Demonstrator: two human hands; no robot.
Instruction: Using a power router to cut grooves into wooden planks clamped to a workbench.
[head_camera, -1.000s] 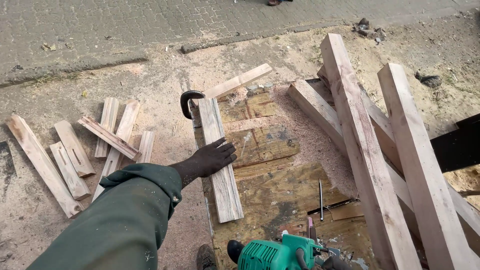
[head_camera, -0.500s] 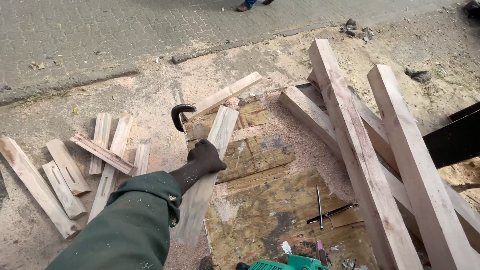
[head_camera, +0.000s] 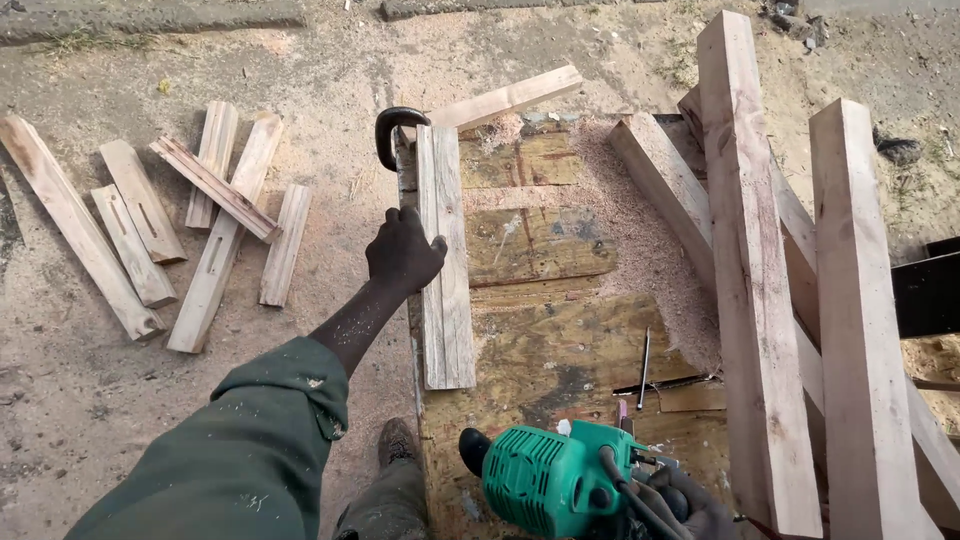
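On a sawdusty tabletop (head_camera: 560, 330), the left hand (head_camera: 403, 252) is gripping an uncut plank (head_camera: 444, 255); the right hand (head_camera: 690, 505) is clutching a green power tool (head_camera: 555, 480); cut pieces (head_camera: 215, 220) are lying aside.

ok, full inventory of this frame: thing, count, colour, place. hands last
wooden slat: 1, pale, lengthwise along the left edge of the board, under the left hand
plywood board: 1, stained brown, centre, used as a work surface
clamp: 1, black, at the far left corner of the board
short slats: about 8, pale, on the ground at left
long slat: 1, pale, angled at the board's far end
heavy timbers: at least 3, pale, leaning at right
sawdust: a pile, pinkish, right part of the board
power tool: 1, green, bottom centre
left hand: on the slat, green sleeve
right hand: mostly hidden, at the power tool
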